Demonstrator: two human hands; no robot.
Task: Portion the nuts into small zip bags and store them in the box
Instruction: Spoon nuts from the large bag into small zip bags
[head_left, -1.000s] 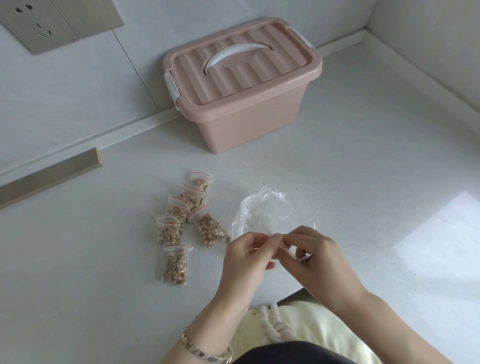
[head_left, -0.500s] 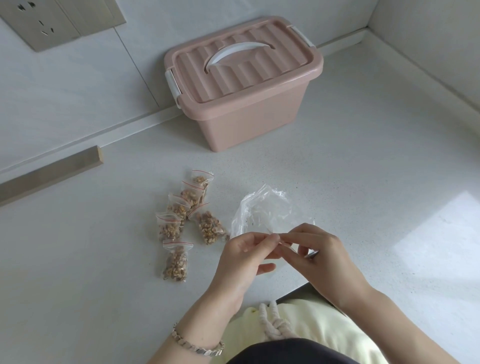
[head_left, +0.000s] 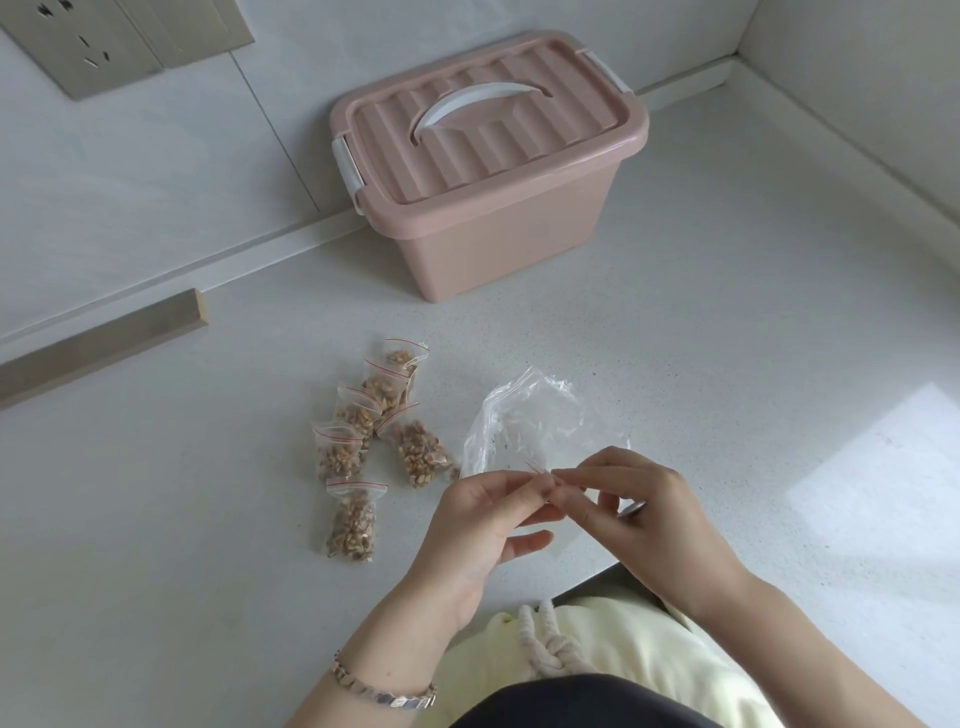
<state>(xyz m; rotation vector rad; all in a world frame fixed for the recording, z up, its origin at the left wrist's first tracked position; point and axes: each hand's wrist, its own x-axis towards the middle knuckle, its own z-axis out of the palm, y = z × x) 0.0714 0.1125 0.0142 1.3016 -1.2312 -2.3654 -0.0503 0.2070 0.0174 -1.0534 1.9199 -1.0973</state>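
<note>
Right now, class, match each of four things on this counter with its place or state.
Things:
1. pink box
2. filled small bags
3. large clear bag
4. wall socket

Places or states:
A. crumpled, just beyond the hands
B. on the wall, far left
C. lid shut, by the wall
D. clustered on the counter, left of the hands

Pairs: 1-C, 2-D, 3-A, 4-B

Matt pink plastic box (head_left: 498, 249), crinkled glossy clear plastic bag (head_left: 524, 415), speckled matt countertop (head_left: 727, 322).
</note>
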